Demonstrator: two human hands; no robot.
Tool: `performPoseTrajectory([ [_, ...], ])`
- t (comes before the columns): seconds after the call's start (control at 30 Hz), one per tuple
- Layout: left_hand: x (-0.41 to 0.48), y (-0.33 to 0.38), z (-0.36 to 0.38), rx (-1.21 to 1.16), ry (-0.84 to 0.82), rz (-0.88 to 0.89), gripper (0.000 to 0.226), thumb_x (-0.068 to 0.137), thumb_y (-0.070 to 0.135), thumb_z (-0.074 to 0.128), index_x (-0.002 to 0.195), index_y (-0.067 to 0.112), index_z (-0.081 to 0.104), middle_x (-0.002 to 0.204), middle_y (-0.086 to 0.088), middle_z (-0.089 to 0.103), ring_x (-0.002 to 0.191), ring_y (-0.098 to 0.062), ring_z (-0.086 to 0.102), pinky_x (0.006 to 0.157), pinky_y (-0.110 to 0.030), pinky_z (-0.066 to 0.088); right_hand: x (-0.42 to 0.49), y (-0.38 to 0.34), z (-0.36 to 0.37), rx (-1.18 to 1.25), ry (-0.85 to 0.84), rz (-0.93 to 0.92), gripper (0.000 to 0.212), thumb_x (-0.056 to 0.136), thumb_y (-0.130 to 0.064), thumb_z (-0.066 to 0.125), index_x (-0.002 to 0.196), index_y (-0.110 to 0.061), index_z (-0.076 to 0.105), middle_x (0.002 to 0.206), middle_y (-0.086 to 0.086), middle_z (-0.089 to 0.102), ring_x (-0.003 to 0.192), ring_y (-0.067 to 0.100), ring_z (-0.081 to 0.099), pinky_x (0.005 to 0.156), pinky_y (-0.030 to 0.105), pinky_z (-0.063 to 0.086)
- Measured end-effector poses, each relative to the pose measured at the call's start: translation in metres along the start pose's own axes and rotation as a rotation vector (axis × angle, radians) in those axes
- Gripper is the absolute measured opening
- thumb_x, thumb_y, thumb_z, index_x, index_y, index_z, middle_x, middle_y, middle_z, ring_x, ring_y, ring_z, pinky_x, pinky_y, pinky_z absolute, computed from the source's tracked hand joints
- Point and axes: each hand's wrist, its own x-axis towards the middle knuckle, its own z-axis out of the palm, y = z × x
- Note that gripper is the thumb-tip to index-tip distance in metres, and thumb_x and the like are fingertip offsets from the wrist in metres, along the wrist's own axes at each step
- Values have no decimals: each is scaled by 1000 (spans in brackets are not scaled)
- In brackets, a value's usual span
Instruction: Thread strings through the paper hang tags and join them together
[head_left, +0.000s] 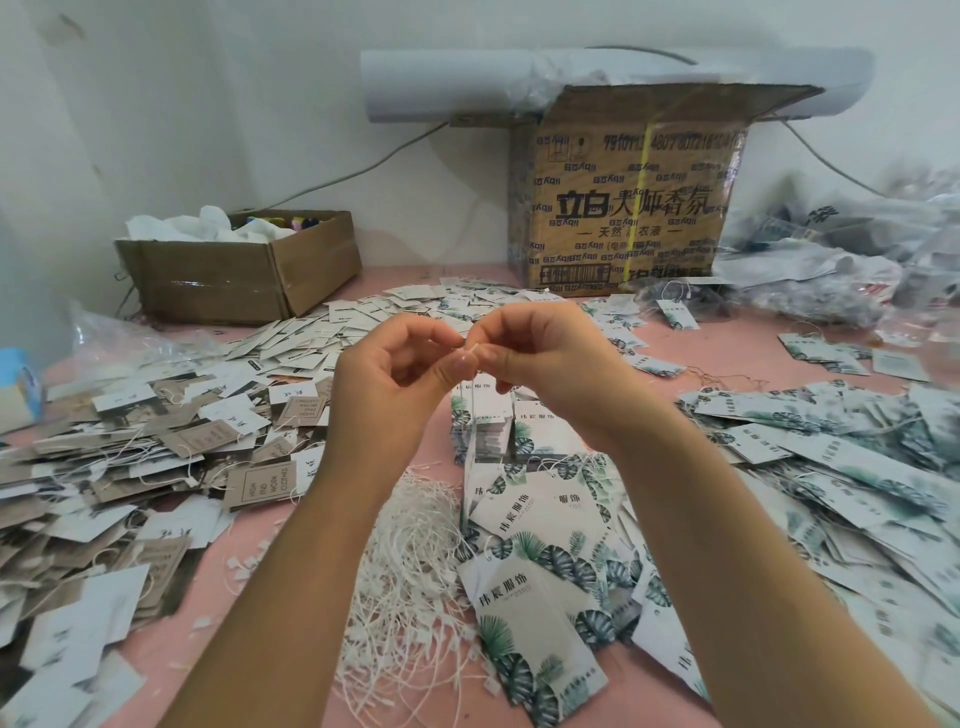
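Pink table (727, 343) lying under both forearms. Printed carton (628, 208) standing beyond the right hand (556, 364). Leaf-print hang tags (535, 623) spreading below and right of the hands, brown tags (208, 441) heaping left of the left hand (395, 374). Loose white strings (415, 571) piling between the forearms. Both hands are meeting fingertip to fingertip, pinching one string end (470, 354).

Left forearm (311, 545): bare, rising from the lower edge toward the centre.
Left hand (400, 364): raised, fingers curled, thumb and forefinger pinching a white string end (470, 354).
Right forearm (727, 545): bare, entering from the lower right, angled up and inward.
Right hand (550, 364): raised level with the other, fingers curled, thumb and forefinger pinching the same string end.
Fingertips of both hands meet.
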Motion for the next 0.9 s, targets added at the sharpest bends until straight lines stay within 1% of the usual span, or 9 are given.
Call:
performPoseTrajectory([
  [0.1, 1, -1, -1, -7, -3, -1, 19, 61, 32, 72, 75, 23, 65, 67, 7, 70, 67, -9, 68, 66, -20, 53, 0, -1, 1, -12, 6, -9, 25, 84, 5, 60, 70, -16, 62, 56, -13, 59, 54, -1, 51, 55, 15, 44],
  [0.23, 1, -1, -1, 12, -14, -1, 13, 61, 31, 72, 69, 24, 65, 63, 7, 69, 62, -8, 66, 63, -19, 53, -1, -2, 0, -38, 3, -3, 25, 83, 3, 62, 69, -18, 63, 59, -9, 59, 57, 5, 50, 57, 17, 45],
  [0.37, 0, -2, -1, 26, -17, -2, 12, 61, 30, 72, 69, 23, 65, 61, 6, 69, 60, -8, 66, 62, -18, 52, -1, -2, -1, -66, -2, 3, 26, 81, 4, 63, 69, -19, 64, 60, -4, 58, 58, 7, 49, 59, 20, 45],
  [0.63, 0, -4, 1, -11, -13, -25, 12, 61, 26, 71, 69, 20, 65, 59, 6, 68, 55, -4, 62, 56, -13, 47, -1, -3, -1, -88, -16, -2, 24, 81, 3, 64, 69, -17, 64, 62, -3, 61, 56, 4, 50, 57, 17, 46],
  [0.73, 0, -4, 1, -32, -13, -42, 14, 61, 25, 71, 71, 17, 65, 59, 5, 69, 55, -3, 62, 55, -12, 46, -1, -3, -1, -96, -13, -5, 25, 82, 3, 63, 69, -18, 64, 62, -2, 60, 57, 6, 50, 58, 18, 46],
  [0.83, -1, -4, 3, -22, -15, -56, 17, 64, 32, 69, 72, 18, 65, 61, 6, 68, 56, -2, 60, 55, -11, 45, -1, -4, 0, -68, -20, 13, 24, 86, 4, 57, 71, -15, 59, 64, 0, 58, 58, 7, 51, 57, 17, 46],
  [0.9, -1, -5, 5, 26, -37, -63, 20, 70, 40, 63, 73, 20, 64, 63, 11, 68, 56, 1, 58, 55, -10, 43, 0, -5, 2, -34, -17, 29, 25, 90, 4, 51, 72, -13, 54, 63, 2, 55, 56, 6, 51, 55, 17, 45],
])
